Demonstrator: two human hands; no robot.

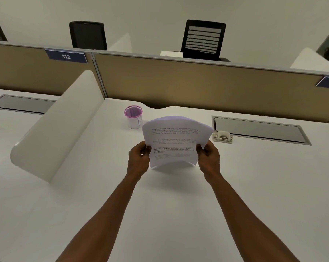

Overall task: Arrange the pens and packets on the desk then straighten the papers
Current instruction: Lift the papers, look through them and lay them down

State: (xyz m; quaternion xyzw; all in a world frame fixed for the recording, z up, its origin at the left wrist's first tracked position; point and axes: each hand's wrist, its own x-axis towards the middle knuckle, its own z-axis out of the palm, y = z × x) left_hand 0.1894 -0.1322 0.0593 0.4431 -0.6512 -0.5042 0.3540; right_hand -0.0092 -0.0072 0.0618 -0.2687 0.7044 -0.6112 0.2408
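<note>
Papers at frame centre, pinched by both hands' fingers, should probably be tapped square on the worktop.

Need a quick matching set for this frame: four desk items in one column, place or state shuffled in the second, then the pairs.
Things
1. papers
2. cup
3. hole punch
4. number sign

Place or state
A. on the partition, reads 112
B. held up in both hands
C. on the desk, left of the papers, pink rim
D. on the desk, right of the papers, by the metal flap

Pairs: 1-B, 2-C, 3-D, 4-A
</note>
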